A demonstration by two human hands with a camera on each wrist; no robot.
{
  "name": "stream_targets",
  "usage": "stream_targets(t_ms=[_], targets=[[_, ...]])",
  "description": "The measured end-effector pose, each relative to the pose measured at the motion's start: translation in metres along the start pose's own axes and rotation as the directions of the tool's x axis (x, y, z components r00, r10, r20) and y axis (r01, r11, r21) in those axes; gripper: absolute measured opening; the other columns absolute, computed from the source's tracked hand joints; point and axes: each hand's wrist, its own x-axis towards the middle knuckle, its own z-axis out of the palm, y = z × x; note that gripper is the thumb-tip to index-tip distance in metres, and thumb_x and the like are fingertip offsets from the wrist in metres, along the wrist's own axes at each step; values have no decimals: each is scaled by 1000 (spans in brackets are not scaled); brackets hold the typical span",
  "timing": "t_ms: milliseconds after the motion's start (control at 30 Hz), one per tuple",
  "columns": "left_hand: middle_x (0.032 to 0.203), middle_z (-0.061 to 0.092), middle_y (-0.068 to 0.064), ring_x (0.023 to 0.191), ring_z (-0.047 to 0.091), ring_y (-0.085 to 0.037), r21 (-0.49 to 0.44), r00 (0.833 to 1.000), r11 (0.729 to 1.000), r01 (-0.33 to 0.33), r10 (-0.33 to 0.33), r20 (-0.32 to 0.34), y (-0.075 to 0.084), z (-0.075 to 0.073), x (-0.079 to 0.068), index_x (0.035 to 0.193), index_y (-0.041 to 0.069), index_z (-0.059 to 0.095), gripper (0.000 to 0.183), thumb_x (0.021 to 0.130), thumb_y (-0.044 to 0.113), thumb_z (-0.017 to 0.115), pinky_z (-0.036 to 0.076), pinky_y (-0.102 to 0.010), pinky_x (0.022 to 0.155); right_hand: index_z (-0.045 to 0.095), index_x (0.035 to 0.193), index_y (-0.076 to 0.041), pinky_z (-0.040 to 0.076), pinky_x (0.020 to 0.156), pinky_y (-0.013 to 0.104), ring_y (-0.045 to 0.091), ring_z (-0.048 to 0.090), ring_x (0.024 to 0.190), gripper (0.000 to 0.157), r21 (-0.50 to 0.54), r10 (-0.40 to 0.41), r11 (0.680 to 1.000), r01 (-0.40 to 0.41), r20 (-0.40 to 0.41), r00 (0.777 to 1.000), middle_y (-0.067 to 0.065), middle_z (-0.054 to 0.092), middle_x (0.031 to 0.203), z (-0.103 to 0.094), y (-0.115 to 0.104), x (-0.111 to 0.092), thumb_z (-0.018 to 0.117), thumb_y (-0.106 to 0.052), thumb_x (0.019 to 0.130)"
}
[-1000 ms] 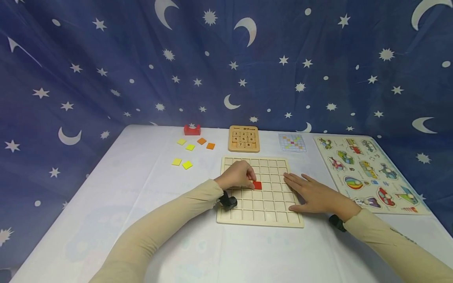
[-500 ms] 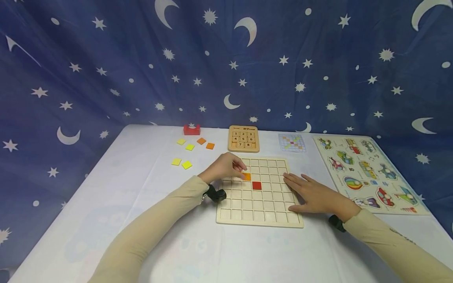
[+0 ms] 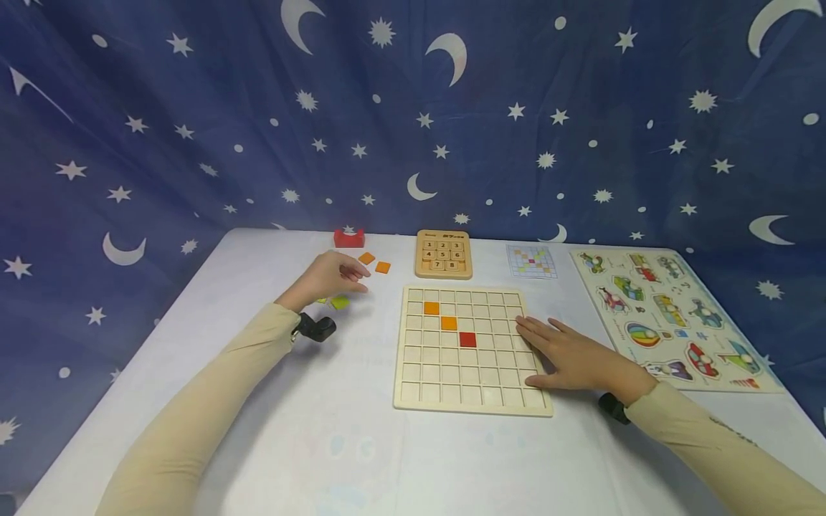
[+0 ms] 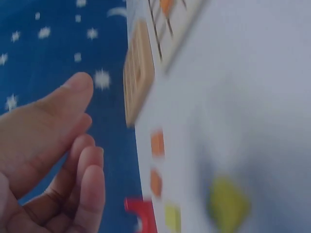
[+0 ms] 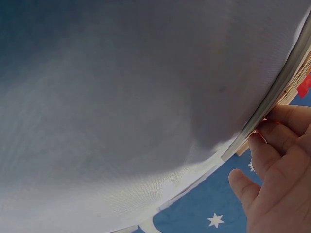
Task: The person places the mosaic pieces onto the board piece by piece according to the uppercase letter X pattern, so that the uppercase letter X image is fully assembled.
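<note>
My left hand hovers above the loose tiles left of the wooden grid board. Its fingers are loosely bent, and the left wrist view shows nothing between thumb and fingertips. Below it lies a yellow tile, blurred as a yellow tile in that wrist view; other yellow tiles are partly or wholly hidden by the hand. Two loose orange tiles lie just beyond the fingertips. On the board, two orange tiles and a red tile form a diagonal. My right hand rests with extended fingers on the board's right edge.
Behind the board lie a wooden number puzzle and a coloured pattern card. A red holder stands at the back left. To the right is a large picture puzzle. A starry blue curtain hangs behind the table.
My left hand has drawn back from beside the red tile and moved left over the loose tiles. Two orange tiles on the board, earlier covered by it, now show fully. My right hand stays put.
</note>
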Motion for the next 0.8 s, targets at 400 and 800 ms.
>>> stream_targets(t_ms=[400, 800], targets=[[109, 68, -19, 98, 63, -29, 71, 998, 996, 58, -60, 22, -55, -36, -17, 112, -1, 67, 37, 77, 8, 75, 51, -43, 88, 31, 145, -1, 21, 114, 54, 31, 29, 141, 93, 3, 5, 1000, -5, 2, 1000, 14, 27, 154, -2, -2, -1, 58, -62, 81], [110, 69, -16, 95, 63, -26, 94, 995, 994, 46, -54, 85, -85, -29, -17, 111, 1, 67, 40, 75, 12, 78, 50, -42, 89, 32, 145, -1, 22, 113, 54, 31, 29, 140, 93, -15, -2, 1000, 2, -3, 1000, 15, 28, 154, -1, -1, 0, 59, -62, 81]])
